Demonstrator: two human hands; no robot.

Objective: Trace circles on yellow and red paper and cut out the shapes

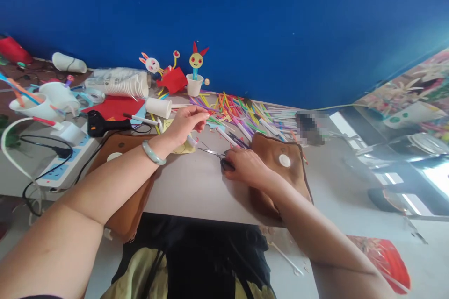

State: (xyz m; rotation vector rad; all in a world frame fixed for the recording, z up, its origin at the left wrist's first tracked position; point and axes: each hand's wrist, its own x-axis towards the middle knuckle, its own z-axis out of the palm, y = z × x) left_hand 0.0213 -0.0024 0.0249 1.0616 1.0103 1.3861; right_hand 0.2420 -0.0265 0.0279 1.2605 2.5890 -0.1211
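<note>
right hand (pixel 244 164) curled around scissors (pixel 227 165); left hand (pixel 188 124) fingertips together, any held item unclear.

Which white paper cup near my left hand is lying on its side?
The white paper cup just left of your left hand; the other cup stands upright, holding a red-eared, yellow-faced figure.
</note>
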